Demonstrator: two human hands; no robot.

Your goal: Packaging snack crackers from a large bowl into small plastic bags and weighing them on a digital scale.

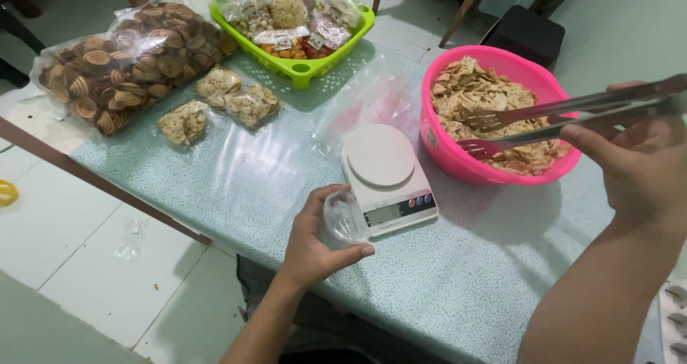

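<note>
Left hand (315, 239) curls round a small clear bag (345, 217), mouth pinched open, just beside the white scale (386, 178). Right hand (640, 167) closed on metal tongs (565, 117); the tips stand slightly apart over the crackers (472, 92) in the pink bowl (458, 160), nothing visibly caught between them. Risks: thin crackers could crumble under a hard squeeze, or drop on the table (465, 264) crossing to the bag, whose floppy mouth may fold shut.
</note>
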